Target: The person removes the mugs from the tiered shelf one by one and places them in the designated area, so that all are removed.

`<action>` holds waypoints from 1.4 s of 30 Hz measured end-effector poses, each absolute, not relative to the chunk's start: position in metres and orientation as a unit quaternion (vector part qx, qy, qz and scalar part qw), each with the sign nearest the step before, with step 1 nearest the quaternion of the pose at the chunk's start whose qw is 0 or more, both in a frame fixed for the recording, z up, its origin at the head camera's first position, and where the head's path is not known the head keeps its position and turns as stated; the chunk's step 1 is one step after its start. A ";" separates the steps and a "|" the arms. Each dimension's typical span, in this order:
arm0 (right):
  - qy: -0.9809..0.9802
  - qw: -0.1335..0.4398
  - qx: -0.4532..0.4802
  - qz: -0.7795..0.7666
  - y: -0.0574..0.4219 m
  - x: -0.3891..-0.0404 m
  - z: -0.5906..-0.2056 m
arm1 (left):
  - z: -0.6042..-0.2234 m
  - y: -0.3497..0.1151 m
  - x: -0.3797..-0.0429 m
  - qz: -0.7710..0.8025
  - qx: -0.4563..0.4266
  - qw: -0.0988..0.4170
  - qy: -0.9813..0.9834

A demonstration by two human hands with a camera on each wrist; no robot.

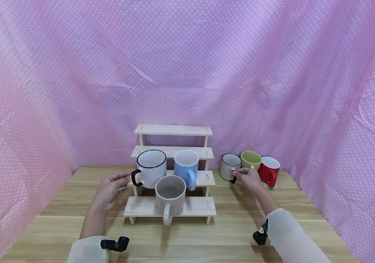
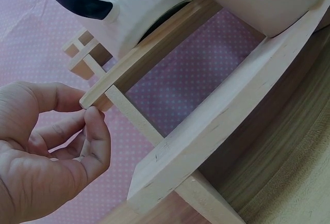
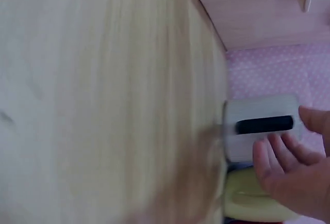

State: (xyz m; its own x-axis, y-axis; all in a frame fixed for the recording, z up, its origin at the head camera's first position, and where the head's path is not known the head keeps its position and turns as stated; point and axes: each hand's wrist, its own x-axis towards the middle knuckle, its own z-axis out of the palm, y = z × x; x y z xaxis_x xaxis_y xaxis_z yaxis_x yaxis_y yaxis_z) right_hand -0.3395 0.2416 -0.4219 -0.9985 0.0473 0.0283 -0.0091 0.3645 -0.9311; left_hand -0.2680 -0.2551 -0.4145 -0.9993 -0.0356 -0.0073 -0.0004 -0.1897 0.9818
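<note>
A tiered wooden stand (image 1: 174,129) bears three mugs. Its second-lowest board carries a white mug (image 1: 152,177) with black rim and handle, beside a light blue mug (image 1: 182,171). On the lowest board stands a beige mug (image 1: 171,201), handle toward me. My left hand (image 2: 56,141) pinches the left end of the second-lowest board between thumb and fingers, below the white mug. At the right, my right hand (image 1: 248,178) is at the black handle (image 3: 265,125) of a smaller white mug (image 1: 226,168). Thumb and fingers lie on either side of that handle, fingers loosely extended.
A yellow-green mug (image 1: 251,157) and a red mug (image 1: 267,171) stand right of the small white mug, close together. The stand's top two boards hold no mugs. Behind the wooden table (image 1: 59,208) hangs a pink dotted cloth (image 1: 174,73).
</note>
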 end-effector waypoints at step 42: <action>-0.852 0.013 0.335 0.402 0.155 -0.286 -0.353 | -0.414 -0.256 -0.269 -0.773 0.009 0.002 -0.634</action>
State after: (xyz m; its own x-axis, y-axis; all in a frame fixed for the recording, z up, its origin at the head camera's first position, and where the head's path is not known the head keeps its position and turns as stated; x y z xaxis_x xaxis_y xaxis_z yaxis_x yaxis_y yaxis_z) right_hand -0.2863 0.1548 -0.3531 -0.7751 -0.5608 0.2910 -0.5813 0.4523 -0.6764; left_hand -0.2688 -0.2562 -0.4139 -0.9998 -0.0150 -0.0111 -0.0079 -0.1960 0.9806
